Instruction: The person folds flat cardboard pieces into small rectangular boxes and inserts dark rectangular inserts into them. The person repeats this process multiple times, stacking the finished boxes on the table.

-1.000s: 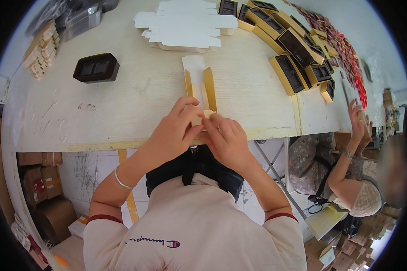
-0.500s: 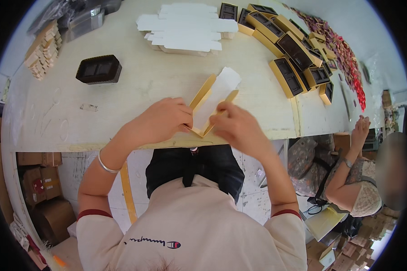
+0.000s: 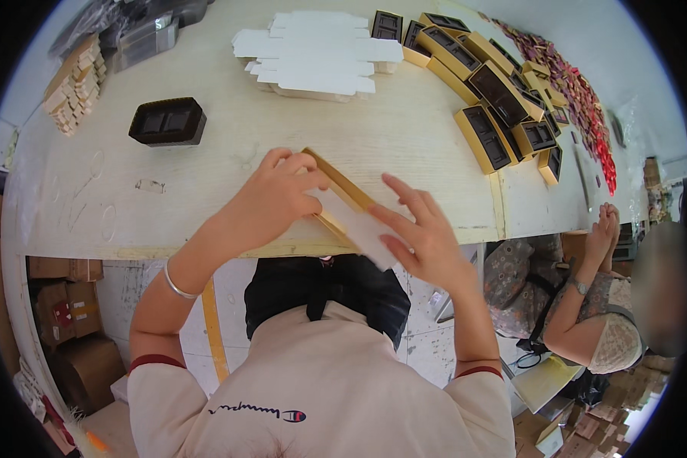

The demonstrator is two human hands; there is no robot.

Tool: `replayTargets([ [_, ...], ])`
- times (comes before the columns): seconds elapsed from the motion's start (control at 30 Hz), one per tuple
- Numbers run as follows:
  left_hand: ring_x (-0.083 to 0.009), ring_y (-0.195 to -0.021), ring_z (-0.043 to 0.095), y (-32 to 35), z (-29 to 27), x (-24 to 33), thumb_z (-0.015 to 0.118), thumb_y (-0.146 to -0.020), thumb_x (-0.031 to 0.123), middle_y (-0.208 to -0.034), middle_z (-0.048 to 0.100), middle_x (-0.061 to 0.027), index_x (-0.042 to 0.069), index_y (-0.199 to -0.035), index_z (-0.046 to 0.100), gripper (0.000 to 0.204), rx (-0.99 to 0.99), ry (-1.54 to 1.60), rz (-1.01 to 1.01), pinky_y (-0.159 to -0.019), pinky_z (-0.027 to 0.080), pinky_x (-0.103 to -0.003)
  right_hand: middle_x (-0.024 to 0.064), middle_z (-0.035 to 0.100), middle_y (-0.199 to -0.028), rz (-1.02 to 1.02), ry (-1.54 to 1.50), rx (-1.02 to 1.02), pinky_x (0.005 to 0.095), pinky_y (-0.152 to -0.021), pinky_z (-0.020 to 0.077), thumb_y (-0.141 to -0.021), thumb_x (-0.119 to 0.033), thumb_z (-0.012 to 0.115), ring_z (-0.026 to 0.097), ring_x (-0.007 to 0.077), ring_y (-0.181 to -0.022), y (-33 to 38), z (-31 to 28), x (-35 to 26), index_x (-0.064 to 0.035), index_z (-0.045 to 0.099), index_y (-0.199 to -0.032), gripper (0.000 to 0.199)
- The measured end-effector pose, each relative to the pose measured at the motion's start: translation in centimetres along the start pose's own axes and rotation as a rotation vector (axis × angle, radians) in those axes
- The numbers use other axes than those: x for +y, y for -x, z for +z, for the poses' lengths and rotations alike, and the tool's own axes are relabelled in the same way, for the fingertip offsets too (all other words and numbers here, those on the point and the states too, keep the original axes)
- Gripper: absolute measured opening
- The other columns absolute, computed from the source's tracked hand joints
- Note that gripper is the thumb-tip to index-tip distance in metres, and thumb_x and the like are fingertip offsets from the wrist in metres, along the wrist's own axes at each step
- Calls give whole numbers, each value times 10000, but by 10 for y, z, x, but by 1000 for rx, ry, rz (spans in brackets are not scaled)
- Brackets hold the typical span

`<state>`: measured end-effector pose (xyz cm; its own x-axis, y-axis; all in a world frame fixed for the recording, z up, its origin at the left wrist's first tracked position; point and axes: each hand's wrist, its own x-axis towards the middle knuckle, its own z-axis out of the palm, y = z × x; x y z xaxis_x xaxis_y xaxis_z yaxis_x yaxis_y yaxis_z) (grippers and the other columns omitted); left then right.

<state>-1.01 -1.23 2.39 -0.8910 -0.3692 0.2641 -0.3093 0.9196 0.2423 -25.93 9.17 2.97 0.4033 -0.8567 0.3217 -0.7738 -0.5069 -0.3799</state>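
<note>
Over the table's near edge is a partly folded carton [image 3: 345, 182], gold on its side walls and white inside. It slants from upper left to lower right, with a white flap at its lower right end. My left hand [image 3: 275, 195] is closed on the upper left end, fingers bent over the gold walls. At the other end my right hand [image 3: 431, 237] has its fingers spread. One fingertip meets the far gold wall and the thumb is by the white flap. A stack of flat white carton blanks [image 3: 317, 53] lies beyond my hands.
A dark brown plastic tray stack [image 3: 168, 120] stands left on the table [image 3: 229, 114]. Gold boxes with dark inserts [image 3: 485, 137] are heaped at the right, beside a strip of small red wrapped pieces [image 3: 604, 156]. Another person's hands [image 3: 604, 225] are at the right.
The carton has turned, so its white flapped end now points toward my lower right instead of away from me. My right hand has loosened and spread its fingers; my left hand has shifted slightly left and away.
</note>
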Motion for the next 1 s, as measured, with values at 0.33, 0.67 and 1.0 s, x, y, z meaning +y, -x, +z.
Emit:
replayTargets([
  [0.33, -255, -1065, 526, 7, 3, 14, 744, -673, 88, -1173, 561, -70, 90, -914, 676, 250, -52, 46, -81, -902, 431, -363, 89, 586, -927, -304, 29, -157, 343, -795, 462, -707, -49, 676, 565, 249, -896, -13, 21, 17, -19, 621, -1065, 363],
  [0.67, -246, -895, 520, 17, 24, 20, 830, -602, 153, -970, 591, -17, 105, -859, 643, 321, 53, 373, -199, -775, 471, -344, 93, 499, -808, -96, -236, -117, 369, -678, 459, -715, -52, 708, 542, 284, -786, -29, 38, 10, -49, 561, -822, 182],
  [1.0, -230, -733, 502, 8, 45, 37, 773, -689, 80, -795, 536, -31, 72, -802, 650, 167, 254, 338, -317, -647, 448, -340, 124, 535, -871, 91, -395, -108, 419, -713, 463, -760, 14, 640, 546, 334, -848, -21, 46, -5, -27, 533, -953, 224],
])
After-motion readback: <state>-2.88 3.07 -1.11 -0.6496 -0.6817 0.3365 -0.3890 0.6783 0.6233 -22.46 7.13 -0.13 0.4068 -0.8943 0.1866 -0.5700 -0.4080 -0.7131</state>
